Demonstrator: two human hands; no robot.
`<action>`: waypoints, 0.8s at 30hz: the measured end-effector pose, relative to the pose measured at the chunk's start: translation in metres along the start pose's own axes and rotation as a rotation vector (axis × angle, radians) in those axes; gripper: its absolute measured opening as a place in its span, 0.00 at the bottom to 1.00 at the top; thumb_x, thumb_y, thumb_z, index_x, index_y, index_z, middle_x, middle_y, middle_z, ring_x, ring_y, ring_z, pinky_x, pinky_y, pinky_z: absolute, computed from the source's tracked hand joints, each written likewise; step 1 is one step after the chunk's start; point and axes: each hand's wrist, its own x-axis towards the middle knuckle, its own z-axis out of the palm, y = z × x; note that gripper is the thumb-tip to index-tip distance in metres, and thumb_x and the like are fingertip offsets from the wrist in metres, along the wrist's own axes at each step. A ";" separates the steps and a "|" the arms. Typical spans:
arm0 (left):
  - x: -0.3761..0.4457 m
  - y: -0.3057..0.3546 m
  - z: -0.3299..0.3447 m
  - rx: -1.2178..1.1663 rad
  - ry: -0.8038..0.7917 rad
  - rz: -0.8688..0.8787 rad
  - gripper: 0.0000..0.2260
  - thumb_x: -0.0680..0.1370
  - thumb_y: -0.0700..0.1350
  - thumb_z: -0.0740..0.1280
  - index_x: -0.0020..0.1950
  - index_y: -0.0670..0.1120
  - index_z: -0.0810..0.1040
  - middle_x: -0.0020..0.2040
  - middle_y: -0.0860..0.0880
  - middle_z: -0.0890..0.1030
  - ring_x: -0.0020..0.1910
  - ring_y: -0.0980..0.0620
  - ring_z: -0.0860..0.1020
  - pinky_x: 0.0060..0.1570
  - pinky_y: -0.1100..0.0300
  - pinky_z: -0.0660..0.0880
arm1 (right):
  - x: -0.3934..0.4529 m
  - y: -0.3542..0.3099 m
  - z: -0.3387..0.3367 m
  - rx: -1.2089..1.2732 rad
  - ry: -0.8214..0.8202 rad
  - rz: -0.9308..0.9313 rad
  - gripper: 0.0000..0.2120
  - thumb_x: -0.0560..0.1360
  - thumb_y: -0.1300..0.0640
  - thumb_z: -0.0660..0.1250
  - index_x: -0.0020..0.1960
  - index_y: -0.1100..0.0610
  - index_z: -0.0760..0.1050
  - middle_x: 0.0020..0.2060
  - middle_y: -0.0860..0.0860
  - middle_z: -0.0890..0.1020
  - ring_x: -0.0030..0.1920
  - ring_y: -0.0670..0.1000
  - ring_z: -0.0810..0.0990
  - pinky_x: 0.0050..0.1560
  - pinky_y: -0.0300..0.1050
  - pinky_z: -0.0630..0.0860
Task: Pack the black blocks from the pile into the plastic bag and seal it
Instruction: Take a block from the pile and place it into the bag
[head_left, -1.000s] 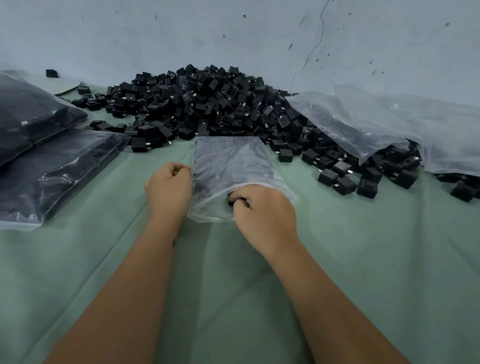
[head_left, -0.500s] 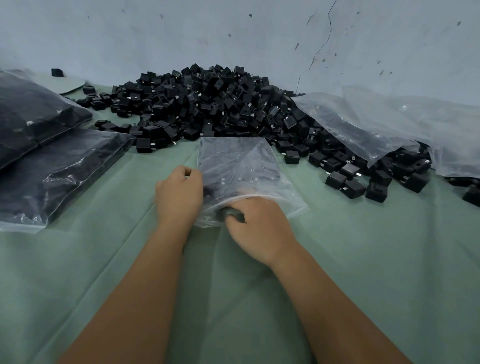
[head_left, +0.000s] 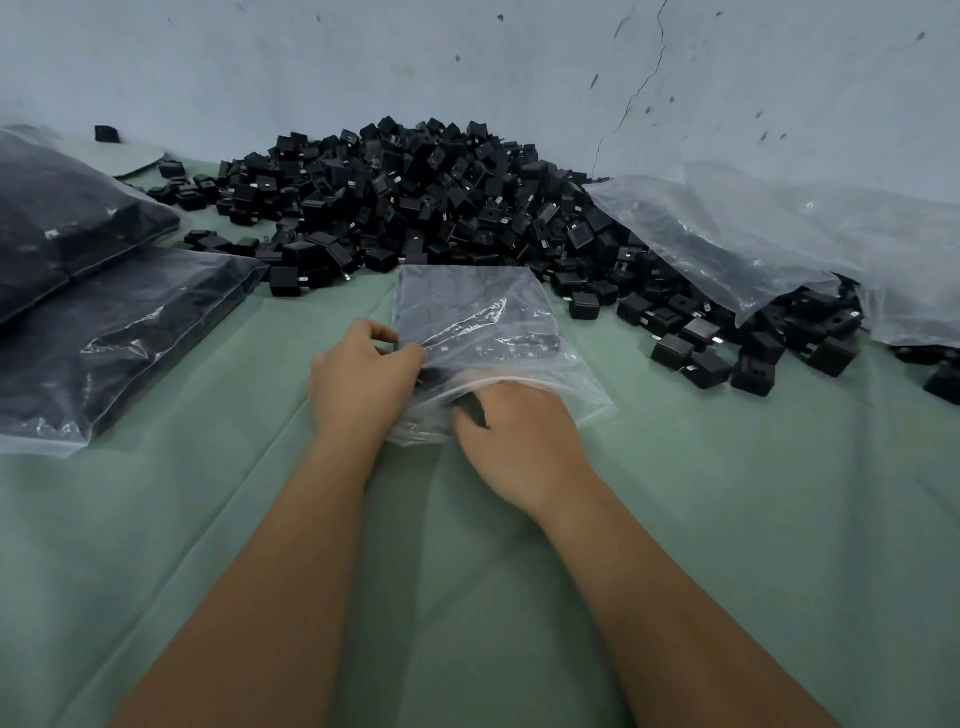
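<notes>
Clear thin plastic — the plastic bag (head_left: 478, 322) lies flat on the green cloth (head_left: 727, 519), just in front of the pile of black blocks (head_left: 415, 208), mouth toward the person. It looks mostly filled: dark rows of blocks show through the film. Left hand (head_left: 363, 384) has fingers curled, pinching the bag's near-left edge. Right hand (head_left: 519, 431) is at the mouth, fingers tucked under the upper film and curled on a black block (head_left: 470, 408) being seated inside. My read: the last blocks are going in and sealing is not started. Handling: film is limp and slick, won't hold its own shape, so the mouth needs one hand keeping it open; the blocks are small, rigid, probably light singly but the full bag will have some heft and sag if lifted by a corner. Best hold for sealing — both lips of the mouth near the corners, bag left resting on the cloth. Filled bags (head_left: 104, 322) lie at left, loose empty bags (head_left: 753, 234) at right.
</notes>
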 end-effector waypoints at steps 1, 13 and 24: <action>0.000 0.000 0.000 -0.001 -0.001 -0.004 0.15 0.63 0.55 0.63 0.48 0.53 0.76 0.41 0.52 0.84 0.54 0.46 0.79 0.57 0.49 0.76 | -0.001 0.000 0.000 0.003 0.014 0.001 0.12 0.76 0.50 0.57 0.51 0.51 0.77 0.46 0.49 0.82 0.49 0.52 0.77 0.54 0.48 0.73; -0.003 0.002 -0.002 0.009 -0.010 -0.009 0.17 0.64 0.56 0.61 0.49 0.53 0.76 0.40 0.52 0.84 0.55 0.44 0.78 0.57 0.48 0.76 | -0.001 0.002 0.005 -0.051 -0.001 -0.082 0.10 0.78 0.50 0.57 0.47 0.51 0.75 0.43 0.49 0.81 0.48 0.53 0.77 0.52 0.50 0.72; -0.004 0.003 -0.003 0.031 -0.023 -0.002 0.18 0.65 0.56 0.62 0.51 0.52 0.78 0.47 0.48 0.83 0.56 0.41 0.77 0.59 0.48 0.74 | -0.003 0.002 0.006 -0.016 0.011 -0.149 0.16 0.77 0.48 0.58 0.65 0.41 0.71 0.46 0.49 0.79 0.50 0.53 0.76 0.52 0.49 0.72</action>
